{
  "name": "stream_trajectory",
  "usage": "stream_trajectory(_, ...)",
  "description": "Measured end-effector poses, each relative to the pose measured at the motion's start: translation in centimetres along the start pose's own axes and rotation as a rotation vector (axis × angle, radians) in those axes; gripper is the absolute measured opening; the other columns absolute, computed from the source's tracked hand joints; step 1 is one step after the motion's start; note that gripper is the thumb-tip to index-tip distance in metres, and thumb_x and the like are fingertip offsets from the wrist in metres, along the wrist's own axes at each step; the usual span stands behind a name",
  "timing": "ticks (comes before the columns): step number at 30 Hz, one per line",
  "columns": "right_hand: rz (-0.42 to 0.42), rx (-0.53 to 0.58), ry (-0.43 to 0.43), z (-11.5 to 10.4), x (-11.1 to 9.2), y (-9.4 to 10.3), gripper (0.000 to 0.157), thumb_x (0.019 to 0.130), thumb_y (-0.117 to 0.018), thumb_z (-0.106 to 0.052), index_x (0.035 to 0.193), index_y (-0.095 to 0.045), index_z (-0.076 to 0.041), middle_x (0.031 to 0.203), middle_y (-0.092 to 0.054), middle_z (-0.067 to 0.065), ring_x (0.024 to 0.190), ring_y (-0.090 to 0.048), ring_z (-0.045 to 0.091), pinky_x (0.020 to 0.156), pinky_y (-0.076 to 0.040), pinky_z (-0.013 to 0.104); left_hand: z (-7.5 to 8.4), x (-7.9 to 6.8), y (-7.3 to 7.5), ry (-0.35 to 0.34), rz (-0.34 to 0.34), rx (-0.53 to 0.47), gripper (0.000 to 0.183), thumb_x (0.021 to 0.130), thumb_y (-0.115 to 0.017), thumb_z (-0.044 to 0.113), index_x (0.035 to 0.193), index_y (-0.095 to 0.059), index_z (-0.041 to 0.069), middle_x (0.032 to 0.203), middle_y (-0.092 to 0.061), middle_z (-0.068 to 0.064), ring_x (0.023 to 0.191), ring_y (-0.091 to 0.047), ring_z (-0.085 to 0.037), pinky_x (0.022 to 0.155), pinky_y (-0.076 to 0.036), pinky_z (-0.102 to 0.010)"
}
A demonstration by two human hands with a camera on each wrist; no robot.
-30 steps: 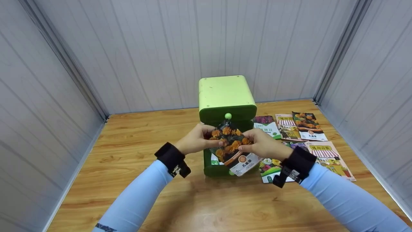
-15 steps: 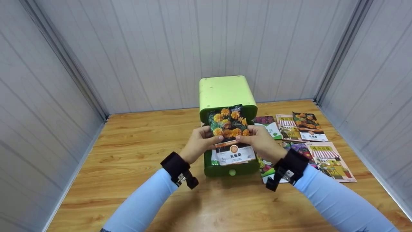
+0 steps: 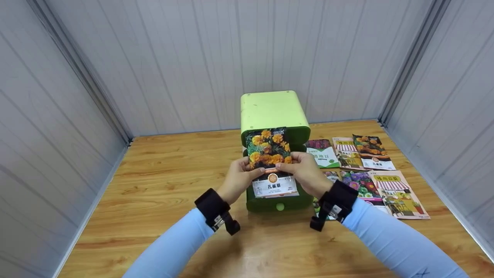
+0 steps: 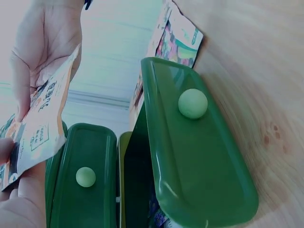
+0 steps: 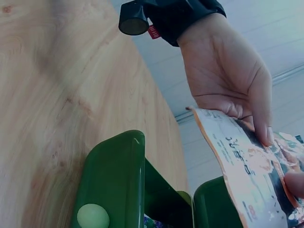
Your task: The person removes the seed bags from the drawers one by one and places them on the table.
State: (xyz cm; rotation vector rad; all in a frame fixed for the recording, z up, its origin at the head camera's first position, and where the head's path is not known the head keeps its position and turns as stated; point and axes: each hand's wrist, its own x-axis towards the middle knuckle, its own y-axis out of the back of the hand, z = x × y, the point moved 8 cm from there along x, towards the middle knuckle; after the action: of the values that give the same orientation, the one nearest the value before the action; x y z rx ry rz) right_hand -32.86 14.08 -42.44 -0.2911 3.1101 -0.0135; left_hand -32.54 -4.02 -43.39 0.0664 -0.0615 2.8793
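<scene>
Both hands hold up a seed packet [image 3: 270, 150] with orange marigolds over a white label, in front of the green drawer cabinet [image 3: 272, 108]. My left hand [image 3: 237, 179] pinches its left edge, thumb on the front. On the opposite edge, the right hand [image 3: 312, 175] grips it the same way. Beneath the packet, the lower drawer [image 4: 199, 152] is pulled out; its pale green knob [image 3: 280, 207] faces me. Part of a purple-patterned packet [image 4: 156, 211] shows inside that drawer in the left wrist view. The held packet hides most of the drawer's inside from the head view.
Several seed packets lie on the wooden table [image 3: 173, 185] right of the cabinet, among them a marigold packet [image 3: 373, 151] and a pink-bordered one [image 3: 399, 195]. The right forearm passes close over the nearer ones. White panel walls [image 3: 185, 65] enclose the back and sides.
The marigold packet has turned from slanting to nearly upright and shifted slightly left above the drawer. Both hands moved with it, keeping their hold.
</scene>
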Motion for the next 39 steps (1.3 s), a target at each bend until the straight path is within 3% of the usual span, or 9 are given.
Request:
stream_trajectory(3, -0.01, -0.037, 0.013, -0.1, 0.0, -0.3, 0.032, 0.103, -0.073, -0.001, 0.133, -0.068, 0.008, 0.102, -0.08, 0.005, 0.09, -0.075, 0.013, 0.08, -0.062, 0.024, 0.1, -0.1, 0.4, -0.019, -0.003, 0.012, 0.037, 0.104, -0.068, -0.002, 0.14, -0.063, -0.008, 0.123, -0.078, -0.025, 0.104, -0.077, -0.018, 0.09, -0.063, -0.028)
stream_trajectory(7, 0.004, -0.116, 0.048, -0.6, 0.0, 0.0, 0.012, 0.101, -0.078, -0.007, 0.109, -0.071, -0.001, 0.086, -0.071, -0.002, 0.077, -0.066, 0.009, 0.068, -0.055, 0.022, 0.4, -0.3, 1.1, -0.039, -0.003, 0.021, 0.039, 0.104, -0.067, -0.002, 0.142, -0.063, -0.008, 0.123, -0.078, -0.026, 0.105, -0.078, -0.019, 0.091, -0.063, -0.03)
stream_trajectory(10, 0.009, -0.131, 0.105, -1.3, 0.0, 0.4, 0.011, 0.101, -0.078, -0.007, 0.104, -0.069, 0.0, 0.087, -0.072, -0.002, 0.077, -0.069, 0.009, 0.069, -0.06, 0.023, 0.8, -0.5, 2.1, -0.051, 0.017, 0.034, 0.039, 0.104, -0.068, -0.003, 0.142, -0.063, -0.007, 0.125, -0.078, -0.026, 0.107, -0.078, -0.021, 0.093, -0.063, -0.031)
stream_trajectory(15, 0.033, -0.209, 0.276, -3.5, 0.0, 1.6, 0.022, 0.101, -0.077, -0.004, 0.116, -0.07, 0.01, 0.097, -0.078, 0.004, 0.084, -0.075, 0.01, 0.077, -0.066, 0.028, 1.3, -1.0, 4.0, -0.068, 0.078, 0.04, 0.041, 0.103, -0.067, -0.005, 0.144, -0.063, -0.006, 0.13, -0.076, -0.026, 0.113, -0.077, -0.023, 0.097, -0.062, -0.032)
stream_trajectory(21, 0.199, -0.449, 0.437, -6.2, 0.1, 3.6, 0.025, 0.097, -0.082, -0.009, 0.117, -0.074, 0.004, 0.106, -0.072, 0.012, 0.091, -0.065, 0.014, 0.083, -0.053, 0.021, 1.8, -1.5, 6.7, -0.089, 0.176, -0.006, 0.042, 0.1, -0.067, -0.006, 0.142, -0.064, -0.006, 0.13, -0.076, -0.026, 0.111, -0.077, -0.024, 0.093, -0.062, -0.029)
stream_trajectory(25, 0.24, -0.543, 0.493, -7.6, 0.7, 4.3, 0.03, 0.098, -0.081, -0.009, 0.123, -0.07, 0.005, 0.12, -0.062, 0.02, 0.106, -0.06, 0.03, 0.097, -0.05, 0.034, 1.9, -1.7, 8.8, -0.103, 0.245, -0.025, 0.045, 0.098, -0.066, -0.009, 0.143, -0.063, -0.007, 0.134, -0.073, -0.028, 0.111, -0.076, -0.022, 0.092, -0.062, -0.027)
stream_trajectory(30, 0.172, -0.692, 0.523, -8.6, 2.0, 4.5, 0.048, 0.101, -0.079, -0.011, 0.142, -0.062, 0.007, 0.149, -0.052, 0.027, 0.139, -0.052, 0.045, 0.121, -0.043, 0.054, 1.8, -1.7, 11.9, -0.117, 0.343, 0.01, 0.046, 0.096, -0.065, -0.01, 0.142, -0.063, -0.011, 0.129, -0.076, -0.025, 0.104, -0.075, -0.013, 0.09, -0.06, -0.021)
stream_trajectory(35, 0.085, -0.824, 0.471, -8.5, 3.3, 4.8, 0.064, 0.104, -0.076, -0.017, 0.16, -0.05, 0.002, 0.17, -0.038, 0.028, 0.158, -0.038, 0.047, 0.128, -0.036, 0.061, 1.2, -1.1, 14.5, -0.079, 0.414, 0.056, 0.044, 0.095, -0.066, -0.007, 0.138, -0.064, -0.012, 0.118, -0.078, -0.018, 0.095, -0.073, -0.008, 0.086, -0.058, -0.019)
stream_trajectory(39, 0.036, -0.89, 0.471, -8.4, 4.1, 4.5, 0.065, 0.105, -0.075, -0.017, 0.162, -0.048, 0.001, 0.173, -0.033, 0.029, 0.16, -0.035, 0.048, 0.128, -0.035, 0.062, 0.4, -0.1, 15.9, 0.003, 0.407, 0.122, 0.047, 0.099, -0.065, -0.001, 0.145, -0.061, -0.01, 0.137, -0.072, -0.026, 0.118, -0.072, -0.023, 0.105, -0.055, -0.027)
